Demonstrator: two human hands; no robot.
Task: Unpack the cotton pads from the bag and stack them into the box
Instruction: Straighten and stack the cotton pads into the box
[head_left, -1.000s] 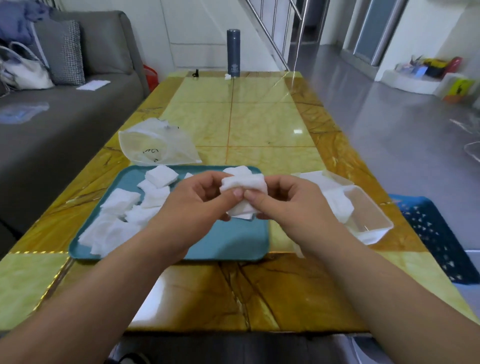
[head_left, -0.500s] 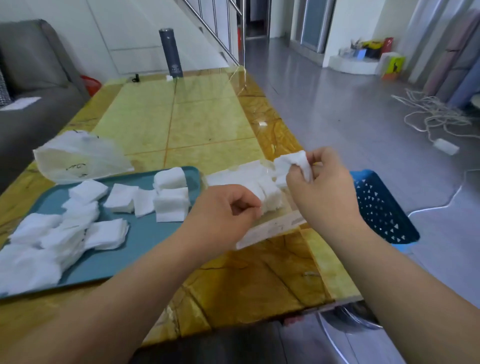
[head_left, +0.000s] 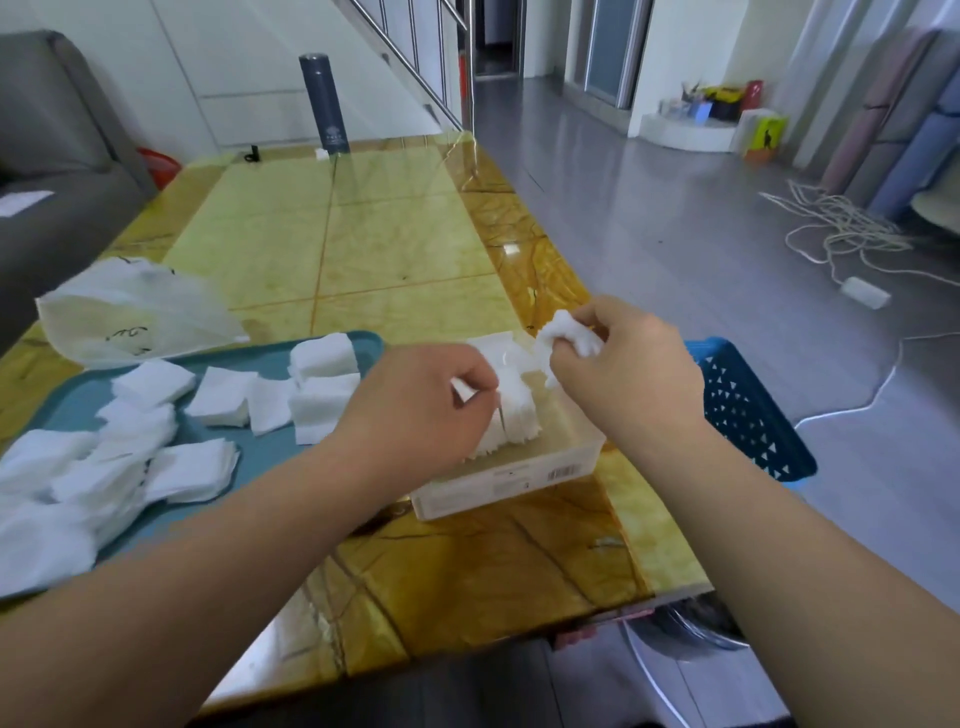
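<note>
Both hands hover over the box (head_left: 519, 480), which sits on the table (head_left: 405, 249) near its right edge, just right of the teal tray (head_left: 78, 402). The left hand (head_left: 421, 410) has its fingers curled, with thumb and forefinger pinching a white pad (head_left: 461, 388) above the box's left side. The right hand (head_left: 631, 379) grips a bunch of crumpled pads (head_left: 566, 332) over the far right corner. Only a narrow strip of tabletop lies between the box and the table's right edge, and past that edge a blue basket (head_left: 748, 410) stands on the floor. The tabletop beyond the box lies open as far as a dark flask (head_left: 324, 104) at the far end. The near edge is well apart from the box. The box is pale, translucent plastic, open side up, and its near wall carries a barcode label facing the person. A row of pads (head_left: 514, 415) stands inside it, white and fluffy, running from the far end towards the near wall. The hands cover too much of the rim to judge the box's long axis. Loose pads (head_left: 156, 467) lie scattered and in small stacks across the tray. The clear bag (head_left: 130, 306) lies slumped on the table just behind the tray's far left corner.
</note>
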